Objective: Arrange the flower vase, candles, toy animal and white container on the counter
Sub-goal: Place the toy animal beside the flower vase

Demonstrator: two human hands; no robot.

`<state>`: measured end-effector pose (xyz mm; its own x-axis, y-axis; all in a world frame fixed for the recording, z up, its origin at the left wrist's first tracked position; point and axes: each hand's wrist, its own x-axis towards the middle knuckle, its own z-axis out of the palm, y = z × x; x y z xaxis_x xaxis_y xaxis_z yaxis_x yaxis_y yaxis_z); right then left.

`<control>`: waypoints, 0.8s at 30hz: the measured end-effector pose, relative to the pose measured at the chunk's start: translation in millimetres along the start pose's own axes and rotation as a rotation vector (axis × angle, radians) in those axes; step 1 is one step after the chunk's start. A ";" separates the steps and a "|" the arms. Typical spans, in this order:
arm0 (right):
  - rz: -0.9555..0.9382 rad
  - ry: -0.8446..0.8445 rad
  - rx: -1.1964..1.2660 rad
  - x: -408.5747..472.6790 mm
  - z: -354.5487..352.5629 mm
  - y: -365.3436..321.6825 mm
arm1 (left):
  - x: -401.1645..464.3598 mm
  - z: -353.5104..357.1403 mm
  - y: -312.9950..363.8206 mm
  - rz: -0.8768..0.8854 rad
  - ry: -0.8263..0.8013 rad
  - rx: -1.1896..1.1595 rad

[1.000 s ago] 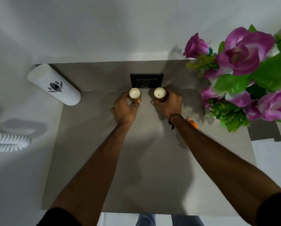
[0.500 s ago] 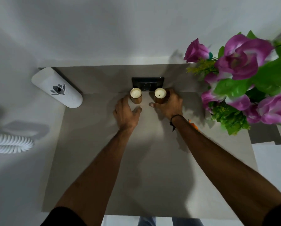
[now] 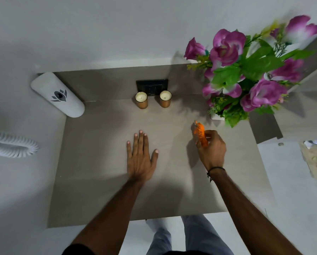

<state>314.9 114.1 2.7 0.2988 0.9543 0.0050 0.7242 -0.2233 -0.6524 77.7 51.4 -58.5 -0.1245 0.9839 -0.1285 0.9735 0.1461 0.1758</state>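
Observation:
Two candles in amber glass jars, one on the left [image 3: 141, 100] and one on the right [image 3: 165, 99], stand side by side at the back of the grey counter [image 3: 106, 181]. My right hand [image 3: 212, 150] is shut on an orange striped toy animal [image 3: 200, 134], just in front of the flower vase. The vase [image 3: 216, 116] is white and mostly hidden under purple flowers [image 3: 246, 70] at the back right. My left hand [image 3: 141, 156] lies flat and open on the counter's middle. A white cylindrical container [image 3: 57, 94] with a dark logo stands at the back left corner.
A black socket plate [image 3: 152, 86] sits on the backsplash behind the candles. A white coiled hose [image 3: 10, 146] hangs to the left of the counter. A crumpled bag [image 3: 315, 155] lies at the right edge. The counter's front edge is near my legs.
Both hands have let go of the candles and drawn back. My right hand has moved right and taken hold of the orange toy animal. My left hand has flattened on the counter.

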 end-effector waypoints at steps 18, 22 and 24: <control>0.212 -0.028 -0.015 106.0 57.8 -56.9 | 3.9 9.5 -1.7 -0.014 0.084 -0.007; 0.111 0.006 0.002 92.2 47.6 -60.6 | 5.0 8.9 -1.6 -0.018 0.093 0.000; 0.052 0.039 0.032 71.4 37.8 -58.8 | 2.9 6.2 -0.1 -0.019 0.094 0.002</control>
<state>270.1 202.9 12.8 0.3594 0.9332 -0.0004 0.6870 -0.2648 -0.6767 78.4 53.6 -65.0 -0.1598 0.9863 -0.0396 0.9713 0.1643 0.1718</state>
